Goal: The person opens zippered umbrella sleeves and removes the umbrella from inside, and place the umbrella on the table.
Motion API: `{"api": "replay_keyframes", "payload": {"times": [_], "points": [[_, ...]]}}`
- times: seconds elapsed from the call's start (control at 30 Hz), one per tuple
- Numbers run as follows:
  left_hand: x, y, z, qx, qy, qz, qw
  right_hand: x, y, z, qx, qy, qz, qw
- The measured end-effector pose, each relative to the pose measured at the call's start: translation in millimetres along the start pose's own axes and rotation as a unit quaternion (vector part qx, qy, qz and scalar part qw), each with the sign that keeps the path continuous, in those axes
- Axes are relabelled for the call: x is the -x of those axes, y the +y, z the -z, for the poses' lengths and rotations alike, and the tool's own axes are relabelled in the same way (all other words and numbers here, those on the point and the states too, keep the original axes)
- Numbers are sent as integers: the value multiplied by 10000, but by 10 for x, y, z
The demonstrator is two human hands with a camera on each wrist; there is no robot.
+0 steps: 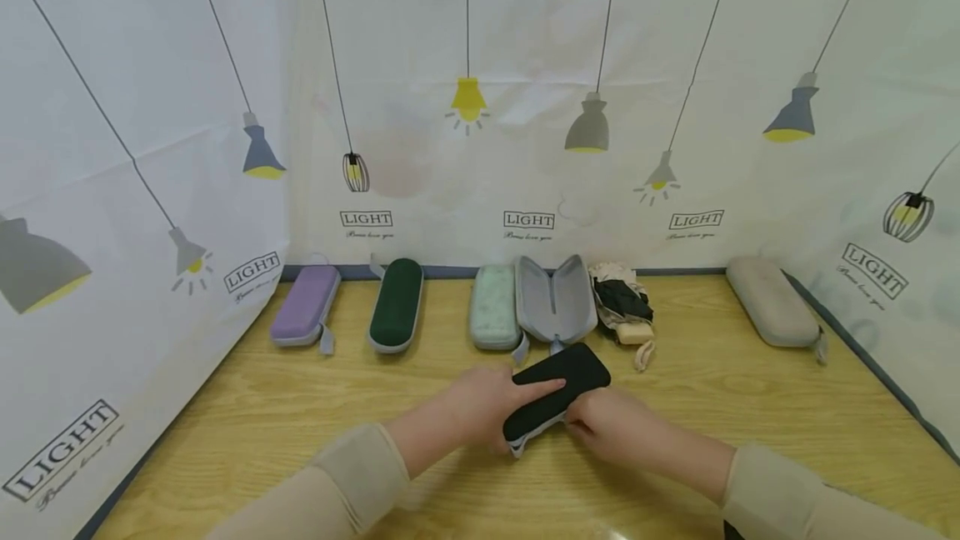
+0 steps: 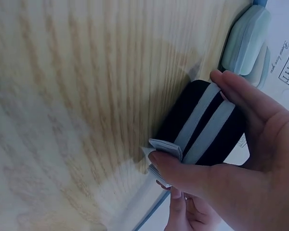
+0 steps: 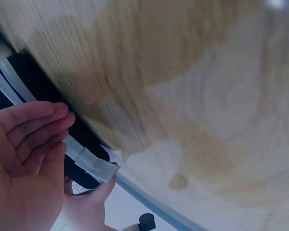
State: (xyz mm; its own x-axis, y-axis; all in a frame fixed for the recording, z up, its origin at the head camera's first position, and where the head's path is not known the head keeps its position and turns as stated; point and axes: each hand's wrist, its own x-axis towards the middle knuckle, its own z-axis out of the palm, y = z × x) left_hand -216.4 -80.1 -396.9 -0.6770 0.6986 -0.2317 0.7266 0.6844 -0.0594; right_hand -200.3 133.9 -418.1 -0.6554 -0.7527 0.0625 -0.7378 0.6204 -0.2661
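A black zip-up glasses case [image 1: 581, 363] with pale grey zipper bands [image 2: 198, 120] is held tilted just over the table, close before the person. The left hand [image 1: 483, 407] grips its left end, index finger stretched along the top, thumb [image 2: 183, 171] by a grey fabric tab at the zipper's end. Along the near edge, the right hand [image 1: 618, 430] has its fingers curled and pinches at the zipper; whatever sits between thumb and fingertips is hidden. Behind the case stands an opened grey-lined glasses case [image 1: 555, 302], spread in a V.
Along the back lie a purple case [image 1: 306, 305], a dark green case [image 1: 397, 305], a mint case [image 1: 493, 307] and a beige case [image 1: 772, 302]. A bundle of black and beige fabric [image 1: 624, 302] lies right of the opened case. A printed cloth wall [image 1: 420, 107] encloses the table.
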Motion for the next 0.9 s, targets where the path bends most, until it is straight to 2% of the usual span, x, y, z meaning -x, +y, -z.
{"api": "replay_keyframes", "payload": {"times": [0.23,0.43,0.67,0.77,0.9], "points": [[-20,76,-5,-117,153,136,9997,-18,-85,-6,-416,-190,-267,9986],[-17,137,-7,-216,240,238,9992,4,-97,-12,-1182,-271,-606,9908],[-23,196,-31,-350,531,307,9975,23,-87,-16,-954,-408,-284,9942],[-36,208,-44,-334,612,302,9971,33,-88,-8,-1128,-402,-377,9921],[-40,249,-58,-257,653,431,9966,61,-79,6,-1369,-343,-721,9874]]}}
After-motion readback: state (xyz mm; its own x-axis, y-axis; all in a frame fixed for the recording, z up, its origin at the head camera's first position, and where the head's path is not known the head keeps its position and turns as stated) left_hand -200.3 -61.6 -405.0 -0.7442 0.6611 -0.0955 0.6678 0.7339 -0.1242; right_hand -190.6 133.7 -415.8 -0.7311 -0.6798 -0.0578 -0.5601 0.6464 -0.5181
